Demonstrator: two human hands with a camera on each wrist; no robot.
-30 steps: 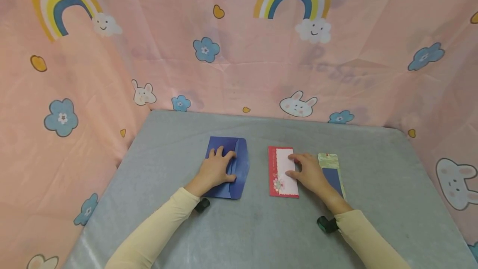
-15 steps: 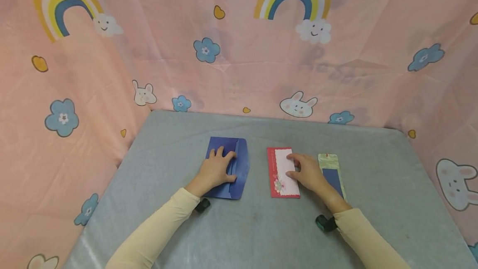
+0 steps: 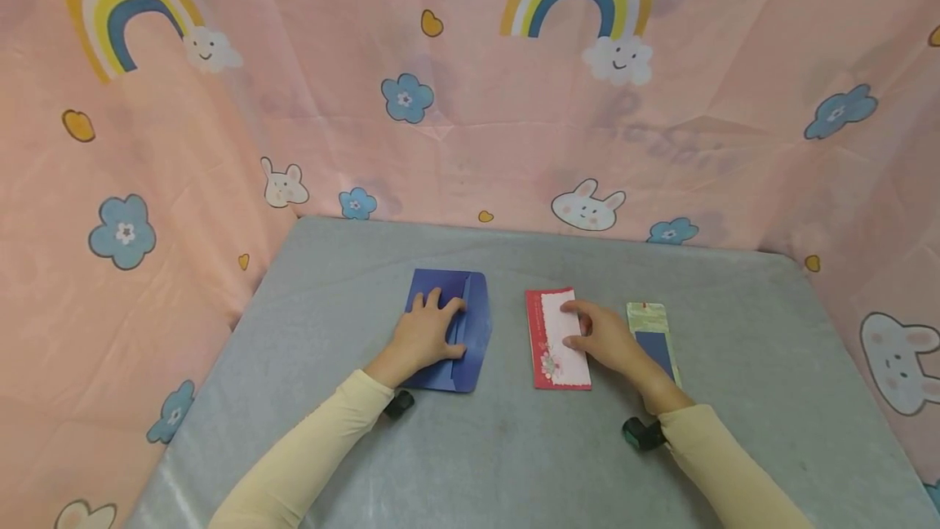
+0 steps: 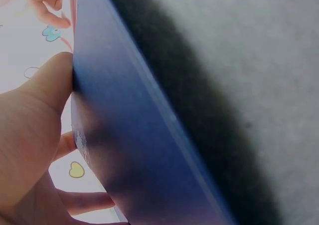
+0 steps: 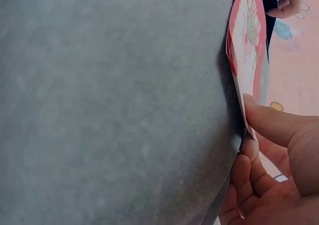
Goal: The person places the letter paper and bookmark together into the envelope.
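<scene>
Head cam: pinching oblong red-and-white paper card [image 3: 552,340] in right hand [image 3: 613,340], splaying left hand [image 3: 424,335] on flat blue paper envelope [image 3: 476,329], card's nine o'clock; might crease card by overgripping.

1. A lane of the bench [image 3: 507,439] is left free between the blue envelope [image 3: 473,333] and the red card [image 3: 552,349].
2. The envelope's middle is blocked from above by the left hand [image 3: 424,335].
3. The gap between the card and the green-edged packet [image 3: 652,345] is largely filled by the right hand [image 3: 608,340].
4. Room is left right of the packet; behind the bench, passage is barred by pink cloth [image 3: 485,145].
</scene>
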